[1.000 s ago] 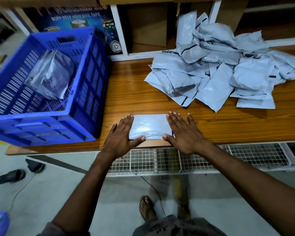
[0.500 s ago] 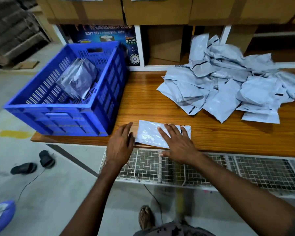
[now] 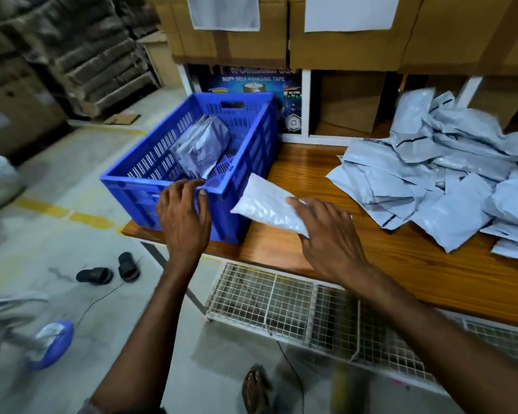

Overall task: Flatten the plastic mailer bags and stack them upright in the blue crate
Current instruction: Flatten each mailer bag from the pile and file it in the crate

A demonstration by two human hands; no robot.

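the right hand (image 3: 326, 234) pinches a flattened mailer (image 3: 266, 204) by its near edge, tilted above the surface (image 3: 371, 264) at the blue crate's (image 3: 150, 180) three o'clock. the left hand (image 3: 183, 216) hovers spread, empty. light, limp, slick film; likely best gripped at an edge.

Concrete floor (image 3: 57, 243) is marked with a yellow line (image 3: 72, 215) — black sandals (image 3: 108, 271) are left on it. Cardboard boxes (image 3: 341, 40) are stacked above white shelving (image 3: 307, 115); a wire rack (image 3: 281, 303) is fitted beneath the wooden table (image 3: 401, 264).

The mailer pile (image 3: 449, 186) runs off the right edge (floor clutter (image 3: 27, 339) at left is blurred).
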